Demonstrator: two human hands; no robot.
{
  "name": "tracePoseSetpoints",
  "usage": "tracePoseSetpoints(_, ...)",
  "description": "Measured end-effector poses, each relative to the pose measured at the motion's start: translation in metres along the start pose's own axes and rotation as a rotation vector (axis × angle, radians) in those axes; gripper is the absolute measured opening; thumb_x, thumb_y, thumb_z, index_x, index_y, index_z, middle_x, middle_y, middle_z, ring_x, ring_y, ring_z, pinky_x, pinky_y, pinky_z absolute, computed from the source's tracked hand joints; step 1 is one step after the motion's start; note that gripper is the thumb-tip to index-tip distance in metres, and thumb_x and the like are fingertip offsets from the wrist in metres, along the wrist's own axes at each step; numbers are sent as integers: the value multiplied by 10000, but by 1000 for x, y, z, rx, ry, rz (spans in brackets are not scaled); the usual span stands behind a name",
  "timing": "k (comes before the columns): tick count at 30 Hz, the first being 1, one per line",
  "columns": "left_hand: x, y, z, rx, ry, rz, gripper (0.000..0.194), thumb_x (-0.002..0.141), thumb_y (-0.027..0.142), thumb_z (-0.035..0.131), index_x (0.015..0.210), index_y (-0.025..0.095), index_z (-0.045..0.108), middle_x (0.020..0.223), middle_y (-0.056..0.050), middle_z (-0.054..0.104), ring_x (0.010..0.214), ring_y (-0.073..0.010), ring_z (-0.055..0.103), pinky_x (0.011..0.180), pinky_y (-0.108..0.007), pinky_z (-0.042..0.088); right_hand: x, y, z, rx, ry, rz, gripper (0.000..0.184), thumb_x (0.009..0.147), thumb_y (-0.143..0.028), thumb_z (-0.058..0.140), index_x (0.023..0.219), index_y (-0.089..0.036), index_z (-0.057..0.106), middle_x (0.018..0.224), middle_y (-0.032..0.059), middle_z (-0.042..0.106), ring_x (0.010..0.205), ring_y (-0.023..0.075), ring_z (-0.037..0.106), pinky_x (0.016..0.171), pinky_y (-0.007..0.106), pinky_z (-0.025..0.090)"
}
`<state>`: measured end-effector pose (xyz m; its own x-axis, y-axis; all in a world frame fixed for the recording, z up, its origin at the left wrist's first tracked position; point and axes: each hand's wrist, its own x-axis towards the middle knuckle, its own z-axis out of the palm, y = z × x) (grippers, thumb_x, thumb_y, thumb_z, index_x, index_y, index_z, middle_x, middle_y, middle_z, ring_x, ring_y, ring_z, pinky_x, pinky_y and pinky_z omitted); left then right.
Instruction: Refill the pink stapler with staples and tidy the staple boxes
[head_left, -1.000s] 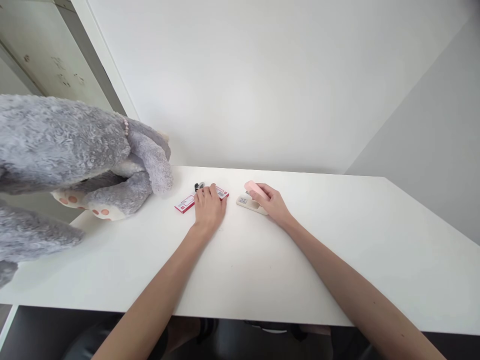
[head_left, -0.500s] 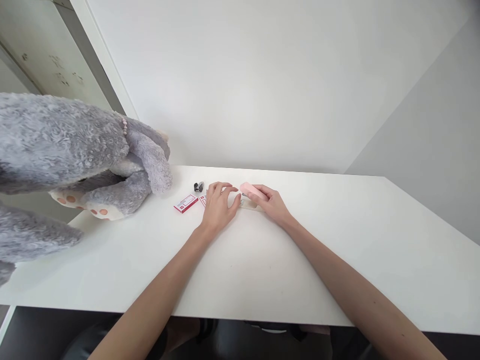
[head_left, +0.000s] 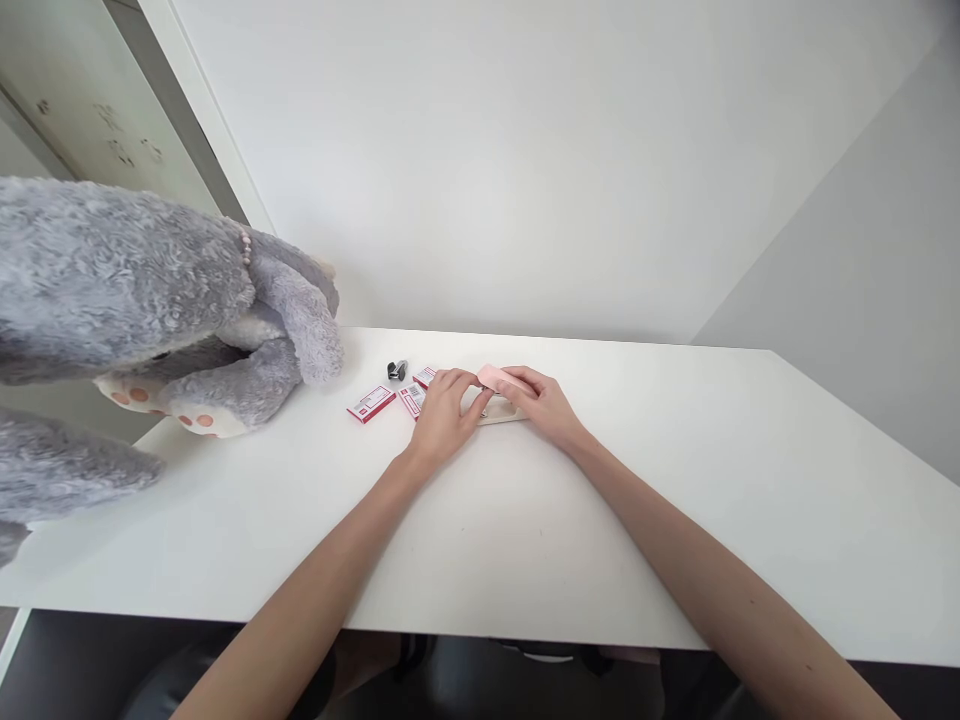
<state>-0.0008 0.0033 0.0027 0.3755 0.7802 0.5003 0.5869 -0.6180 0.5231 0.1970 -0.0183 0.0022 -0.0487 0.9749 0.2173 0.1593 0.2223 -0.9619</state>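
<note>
A stapler with a pink top and a pale base lies on the white table, its top raised from the base. My right hand wraps the stapler from the right, fingers over the pink top and thumb along the near side. At the stapler's left end, the thumb and index finger of my left hand pinch close together on its front part. Whether something small is between those fingertips is hidden. Just left of this hand lie red-and-white small boxes, one partly covered by it and another behind it.
Farther left on the table are another red-and-white box and a black staple remover. A large grey plush toy sits at the left end. The white wall rises along the table's back edge.
My left thumb and index finger have closed from a wide gap onto the stapler's front end. More of the red-and-white boxes shows beside the left hand. My right hand keeps its hold.
</note>
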Motion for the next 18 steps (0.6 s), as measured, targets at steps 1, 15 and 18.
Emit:
tracePoseSetpoints(1, 0, 0, 0, 0, -2, -5, 222, 1049, 383, 544, 1102, 224, 690, 1174, -72, 721, 1151, -268, 589, 1058, -438, 483, 0, 1, 0, 7, 2, -6, 370, 906, -578, 709, 1122, -284, 768, 1228, 34, 765, 1169, 258, 669, 1028, 398, 501)
tracePoseSetpoints(15, 1, 2, -1, -81, -34, -79, 189, 1015, 407, 579, 963, 242, 654, 1046, -39, 743, 1026, -235, 663, 975, -401, 523, 2, 1, -3, 97, -16, 47, 382, 879, -590, 741, 1124, -300, 778, 1264, 27, 761, 1215, 260, 667, 1074, 404, 497)
tracePoseSetpoints(18, 2, 4, -2, -94, -41, -80, 186, 1011, 404, 585, 948, 242, 653, 1010, -28, 750, 988, -227, 669, 969, -397, 522, 2, 1, -3, 112, -20, 43, 373, 881, -587, 741, 1118, -303, 784, 1252, 26, 766, 1205, 262, 670, 1071, 411, 500)
